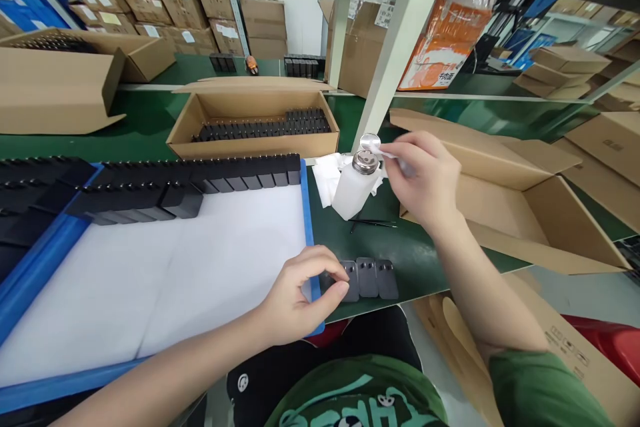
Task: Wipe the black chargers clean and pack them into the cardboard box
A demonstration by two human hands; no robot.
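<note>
My right hand pinches a small white wipe at the top of a white dispenser bottle. The bottle has a metal top, and its round lid stands raised. Crumpled white wipes lie beside the bottle. Over the front right corner of the blue-edged tray, my left hand is curled with thumb and fingertip close together; nothing shows between them. Just right of it, several flat dark rectangular pieces lie in a row on the green table.
Black blocks line the back of the blue-rimmed tray. Behind it stands a cardboard box of black parts. Thin black tools lie before the bottle. An open carton is at right, near a shelf post.
</note>
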